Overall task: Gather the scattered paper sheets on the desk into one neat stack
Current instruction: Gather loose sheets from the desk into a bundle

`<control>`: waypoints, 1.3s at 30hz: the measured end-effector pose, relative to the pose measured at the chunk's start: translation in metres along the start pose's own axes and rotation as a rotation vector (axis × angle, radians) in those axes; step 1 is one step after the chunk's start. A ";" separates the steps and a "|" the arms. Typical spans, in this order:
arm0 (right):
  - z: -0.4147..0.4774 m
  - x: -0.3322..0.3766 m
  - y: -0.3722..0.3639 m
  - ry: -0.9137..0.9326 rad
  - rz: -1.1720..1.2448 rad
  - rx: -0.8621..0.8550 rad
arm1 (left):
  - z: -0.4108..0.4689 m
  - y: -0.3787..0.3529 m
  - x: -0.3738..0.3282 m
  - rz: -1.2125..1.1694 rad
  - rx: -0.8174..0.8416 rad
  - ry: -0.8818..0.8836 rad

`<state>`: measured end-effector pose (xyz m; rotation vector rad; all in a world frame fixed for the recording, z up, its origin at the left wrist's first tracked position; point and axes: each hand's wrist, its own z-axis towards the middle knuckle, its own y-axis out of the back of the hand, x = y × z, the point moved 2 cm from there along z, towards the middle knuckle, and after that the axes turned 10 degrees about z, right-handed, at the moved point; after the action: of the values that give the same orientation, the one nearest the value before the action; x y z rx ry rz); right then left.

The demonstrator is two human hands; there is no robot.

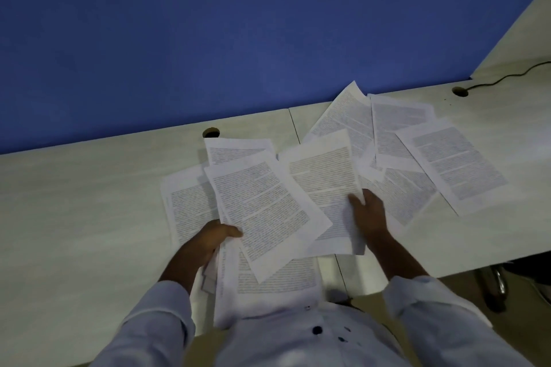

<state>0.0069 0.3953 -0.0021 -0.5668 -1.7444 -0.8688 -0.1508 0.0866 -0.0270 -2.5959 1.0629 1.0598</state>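
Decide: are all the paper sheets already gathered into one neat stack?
No: several sheets lie fanned out across the desk, beyond the right hand.

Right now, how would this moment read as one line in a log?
phase: gathering | left hand: holds bundle of sheets | right hand: grips middle sheet | loose sheets: spread on desk, right side

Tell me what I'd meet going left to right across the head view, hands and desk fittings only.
Left hand gripping paper sheets → right hand pinching the middle sheet → right cable hole → black cable.

Matt printed paper sheets (pixel 262 202); pale wood-grain desk (pixel 74 202)
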 end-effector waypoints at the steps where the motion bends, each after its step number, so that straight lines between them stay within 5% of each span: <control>1: -0.001 0.005 -0.010 0.009 0.009 -0.034 | 0.000 0.001 0.000 0.005 -0.028 -0.008; 6: 0.015 0.044 -0.012 0.176 0.032 -0.263 | -0.001 0.008 0.011 -0.003 -0.091 -0.024; 15: 0.046 0.048 0.031 0.085 0.331 -0.585 | -0.004 0.008 0.021 -0.020 -0.122 -0.064; 18: 0.040 0.043 0.018 0.078 0.273 -0.487 | -0.002 0.010 0.021 -0.012 -0.117 -0.060; 28: -0.021 -0.012 -0.066 0.086 -0.132 0.249 | -0.012 0.003 -0.002 -0.194 0.097 -0.060; 31: -0.033 -0.005 -0.074 0.046 -0.170 0.397 | -0.017 -0.007 -0.011 -0.059 -0.038 -0.164; 35: -0.028 0.005 -0.068 0.029 -0.236 0.413 | -0.018 -0.017 -0.014 -0.014 -0.147 -0.255; 39: -0.016 0.024 -0.038 -0.012 -0.081 0.214 | -0.029 -0.013 -0.026 -0.119 -0.043 -0.336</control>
<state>-0.0194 0.3579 0.0125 -0.3623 -1.8540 -0.7235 -0.1389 0.0999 0.0103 -2.3605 0.8047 1.4358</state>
